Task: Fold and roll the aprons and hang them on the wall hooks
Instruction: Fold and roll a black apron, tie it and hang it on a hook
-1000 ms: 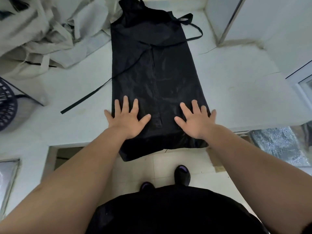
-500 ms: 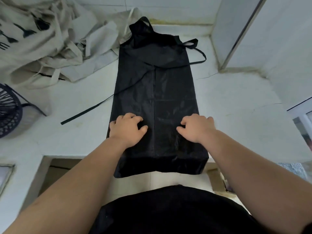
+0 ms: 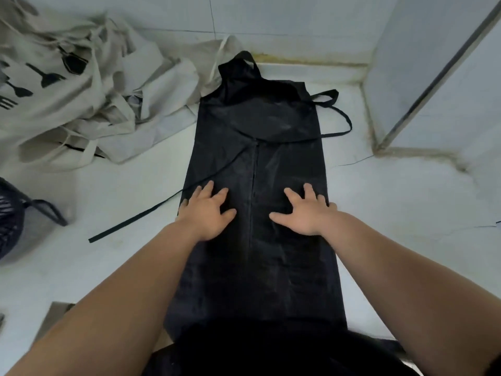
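Both grips open, holding nothing. Left hand (image 3: 208,213) pressed flat on the black apron (image 3: 257,158), fingers spread, near the cloth's left edge. Right hand (image 3: 305,213) flat as well, palm down, fingers splayed, near the right edge, little finger reaching that edge. Between the two hands, a lengthwise centre crease running up the cloth.

Black apron folded into a long narrow strip, laid lengthwise on the pale counter (image 3: 406,213), near end hanging over the counter's front edge at the person's body, bib and neck loop (image 3: 245,57) at the far end close to the tiled wall. One waist tie (image 3: 141,215) trailing from mid-cloth across the left edge and out onto the counter; the other tie (image 3: 336,112) looped on the right beside the bib.

Farther left, a crumpled heap of beige aprons (image 3: 81,99), one printed with black utensil shapes, touching the black apron's upper left corner. At the far left edge, a dark slatted basket (image 3: 10,221), partly cut off.
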